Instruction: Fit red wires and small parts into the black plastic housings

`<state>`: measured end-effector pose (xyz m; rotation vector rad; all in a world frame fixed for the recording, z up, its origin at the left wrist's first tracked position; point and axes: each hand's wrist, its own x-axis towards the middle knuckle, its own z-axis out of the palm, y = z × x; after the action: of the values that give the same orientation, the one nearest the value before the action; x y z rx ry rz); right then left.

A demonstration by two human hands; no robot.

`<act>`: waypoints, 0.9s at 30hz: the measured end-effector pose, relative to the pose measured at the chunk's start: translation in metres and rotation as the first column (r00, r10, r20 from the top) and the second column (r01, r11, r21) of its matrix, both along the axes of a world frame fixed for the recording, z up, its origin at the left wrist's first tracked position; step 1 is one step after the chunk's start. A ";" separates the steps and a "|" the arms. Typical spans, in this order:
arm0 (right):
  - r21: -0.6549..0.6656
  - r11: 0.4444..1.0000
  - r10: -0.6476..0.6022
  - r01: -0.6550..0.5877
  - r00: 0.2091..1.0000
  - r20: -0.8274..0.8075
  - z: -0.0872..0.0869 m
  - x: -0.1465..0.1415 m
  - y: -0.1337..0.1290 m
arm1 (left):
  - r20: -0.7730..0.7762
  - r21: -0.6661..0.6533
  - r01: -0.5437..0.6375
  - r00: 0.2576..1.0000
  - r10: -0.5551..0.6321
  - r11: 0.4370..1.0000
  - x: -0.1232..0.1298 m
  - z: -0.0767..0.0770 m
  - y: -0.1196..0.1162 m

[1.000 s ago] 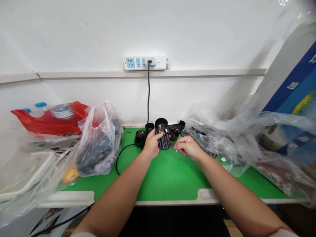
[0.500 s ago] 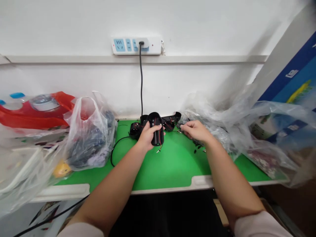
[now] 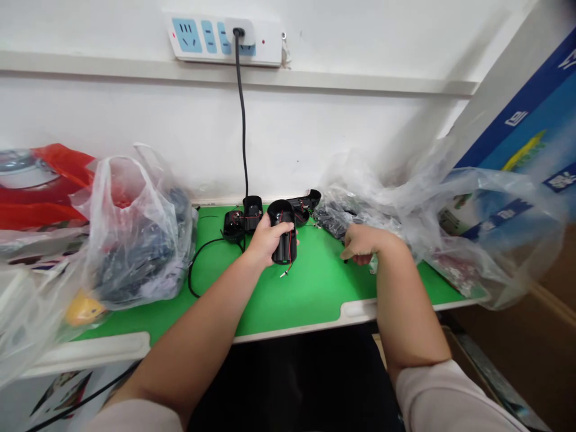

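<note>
My left hand (image 3: 266,241) is closed around a black plastic housing (image 3: 283,249), held upright above the mat with its hollow side towards me. Red and black wires run down the housing and end in a small white connector (image 3: 284,274) hanging below it. My right hand (image 3: 361,243) is low over the mat at the right, fingers bent down and pressed together. A dark speck shows by its fingertips, too small to name. Behind the left hand stand more black housings with wires (image 3: 252,211), and another black shell (image 3: 306,204) lies beyond.
The green mat (image 3: 310,294) covers the table. A clear plastic bag of dark parts (image 3: 335,222) lies back right; a knotted bag (image 3: 144,252) stands left. A black cord (image 3: 243,120) drops from the power strip (image 3: 270,45). A large printed box (image 3: 508,126) leans at right.
My right hand has moved from beside the bag of dark parts towards me and down to the mat. My left hand keeps hold of the housing. The view has shifted somewhat.
</note>
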<state>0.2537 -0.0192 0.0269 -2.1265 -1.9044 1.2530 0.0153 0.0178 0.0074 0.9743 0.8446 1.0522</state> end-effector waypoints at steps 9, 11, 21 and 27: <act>0.069 0.990 0.118 -0.127 0.986 0.120 -0.010 -0.018 0.006 | 0.013 -0.050 0.004 1.000 -0.004 0.999 -0.003 0.000 -0.002; 0.207 0.964 0.166 -0.170 0.985 0.034 -0.009 -0.018 0.008 | 0.044 -0.076 0.032 0.999 -0.028 0.997 -0.005 0.001 -0.003; 0.087 0.939 -0.021 0.333 0.307 -0.952 -0.014 -0.059 0.011 | 0.050 -0.038 0.070 0.996 -0.068 0.997 -0.003 0.002 -0.009; -0.006 0.929 -0.093 0.369 0.217 -0.972 -0.020 -0.071 0.013 | 0.047 0.007 0.004 0.999 -0.004 1.000 0.000 0.004 -0.011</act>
<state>0.1831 -0.0058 0.0067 -0.8927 -0.9783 1.5680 0.0152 0.0071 0.0115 0.9531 0.8010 1.0712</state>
